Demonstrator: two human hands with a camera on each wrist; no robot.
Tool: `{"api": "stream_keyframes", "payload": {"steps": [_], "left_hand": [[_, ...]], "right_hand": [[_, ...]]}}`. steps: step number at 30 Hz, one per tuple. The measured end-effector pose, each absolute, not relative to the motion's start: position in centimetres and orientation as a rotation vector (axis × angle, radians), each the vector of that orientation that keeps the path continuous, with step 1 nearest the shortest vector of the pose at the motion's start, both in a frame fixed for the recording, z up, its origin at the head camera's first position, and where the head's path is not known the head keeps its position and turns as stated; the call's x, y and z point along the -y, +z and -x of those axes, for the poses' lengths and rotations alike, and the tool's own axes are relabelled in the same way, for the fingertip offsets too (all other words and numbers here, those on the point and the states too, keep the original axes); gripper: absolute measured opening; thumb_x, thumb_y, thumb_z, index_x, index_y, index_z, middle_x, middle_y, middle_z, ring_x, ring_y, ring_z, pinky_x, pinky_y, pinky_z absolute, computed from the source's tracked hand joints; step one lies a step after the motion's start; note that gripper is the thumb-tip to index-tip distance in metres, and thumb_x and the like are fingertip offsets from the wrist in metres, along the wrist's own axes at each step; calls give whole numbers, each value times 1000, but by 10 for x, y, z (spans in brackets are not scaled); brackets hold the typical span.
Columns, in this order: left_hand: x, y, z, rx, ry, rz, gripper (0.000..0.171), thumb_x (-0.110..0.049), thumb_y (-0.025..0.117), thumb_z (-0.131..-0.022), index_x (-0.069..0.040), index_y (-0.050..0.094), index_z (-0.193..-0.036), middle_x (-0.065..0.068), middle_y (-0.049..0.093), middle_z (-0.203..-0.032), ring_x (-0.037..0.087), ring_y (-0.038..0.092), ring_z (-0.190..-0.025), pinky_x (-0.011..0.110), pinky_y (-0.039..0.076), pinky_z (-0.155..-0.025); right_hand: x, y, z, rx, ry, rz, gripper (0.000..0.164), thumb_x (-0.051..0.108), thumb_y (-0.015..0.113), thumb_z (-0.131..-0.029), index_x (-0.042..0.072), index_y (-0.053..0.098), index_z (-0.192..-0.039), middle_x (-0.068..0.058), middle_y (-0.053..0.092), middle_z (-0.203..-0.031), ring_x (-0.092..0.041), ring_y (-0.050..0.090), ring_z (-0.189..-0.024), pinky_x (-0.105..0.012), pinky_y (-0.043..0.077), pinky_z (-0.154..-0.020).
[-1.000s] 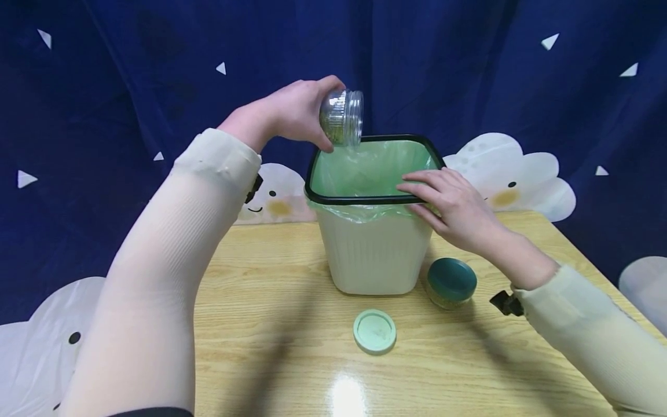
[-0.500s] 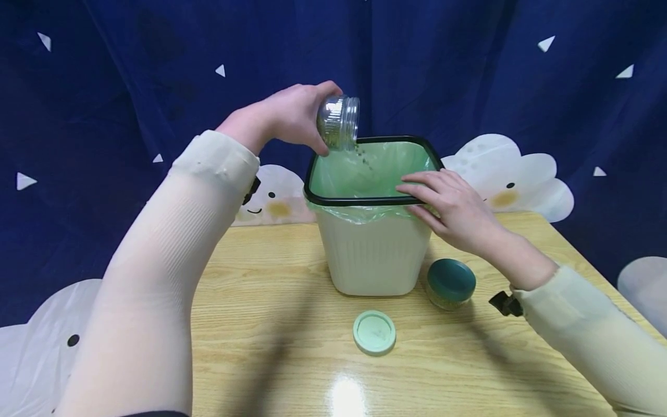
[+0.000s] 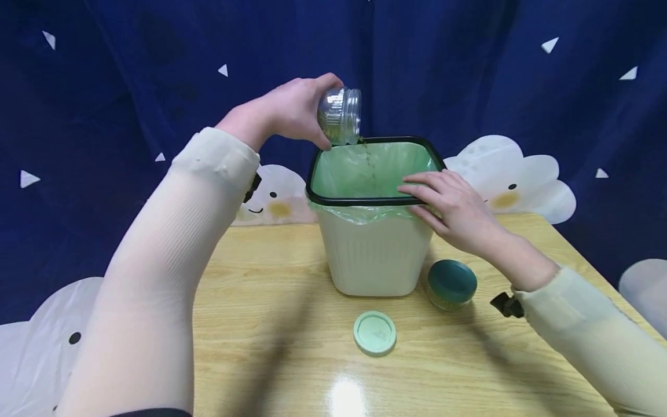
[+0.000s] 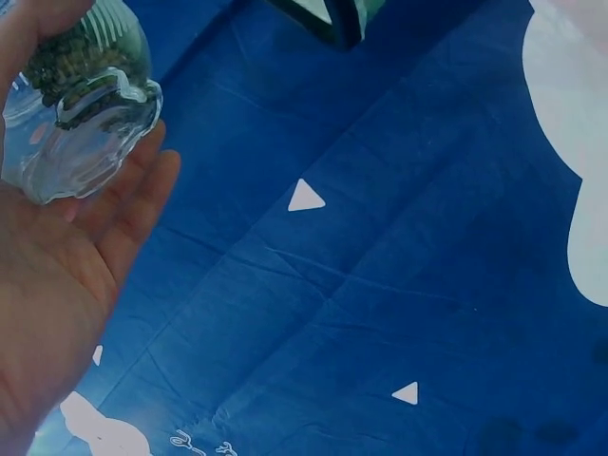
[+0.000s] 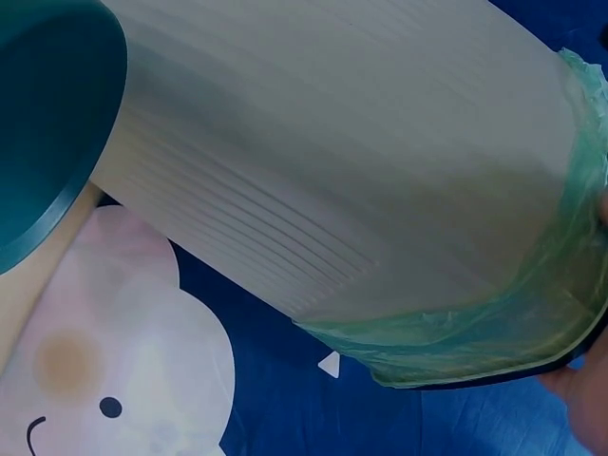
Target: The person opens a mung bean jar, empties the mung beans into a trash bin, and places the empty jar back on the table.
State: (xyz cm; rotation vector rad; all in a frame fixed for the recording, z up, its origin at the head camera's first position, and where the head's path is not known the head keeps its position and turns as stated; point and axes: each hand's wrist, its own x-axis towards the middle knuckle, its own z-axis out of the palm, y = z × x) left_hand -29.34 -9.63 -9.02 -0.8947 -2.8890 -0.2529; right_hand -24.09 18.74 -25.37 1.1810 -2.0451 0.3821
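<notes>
My left hand [image 3: 299,110] grips a clear ribbed jar [image 3: 340,119], tipped on its side with its mouth over the left part of the trash can [image 3: 375,255]. Dark green grains [image 4: 71,62] show inside the jar in the left wrist view. A thin trail of small grains [image 3: 369,159] drops from the mouth into the green bin liner [image 3: 385,165]. On the right side, my right hand [image 3: 455,205] holds the black rim [image 3: 359,201], fingers over the inside and thumb outside. Its fingertips are mostly out of the right wrist view.
A round mint-green lid [image 3: 374,333] lies on the wooden table [image 3: 250,324] in front of the trash can. Close to the can's right side stands a jar with a dark teal lid [image 3: 451,281]. A blue curtain [image 3: 156,58] hangs behind.
Grains now fall from the jar's mouth in a trail, which I do not clearly see in the oldest frame. The jar shifts only slightly. My right hand stays on the rim.
</notes>
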Motion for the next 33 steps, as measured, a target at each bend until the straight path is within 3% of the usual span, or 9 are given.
{"api": "stream_keyframes", "payload": {"steps": [4, 12, 33], "left_hand": [[94, -87, 292, 2892, -228, 895, 93, -20, 84, -73, -14, 29, -148, 10, 51, -134, 23, 51, -112, 36, 44, -97], [94, -88, 292, 2913, -216, 859, 94, -19, 84, -73, -16, 28, -149, 9, 50, -136, 23, 51, -114, 37, 44, -98], [90, -90, 294, 2924, -52, 840, 92, -20, 82, -74, -19, 29, -149, 10, 51, -136, 26, 51, -115, 41, 44, -97]], "right_hand": [[-189, -252, 241, 2033, 385, -1178, 31, 18, 63, -93, 6, 64, -121, -14, 60, -124, -35, 55, -109, -48, 39, -94], [-188, -253, 241, 2055, 362, -1168, 37, 11, 69, -86, 6, 64, -122, -14, 59, -124, -35, 54, -109, -48, 39, -95], [-192, -251, 239, 2042, 378, -1164, 34, 14, 66, -89, 6, 64, -121, -13, 60, -124, -34, 55, -108, -48, 39, -94]]}}
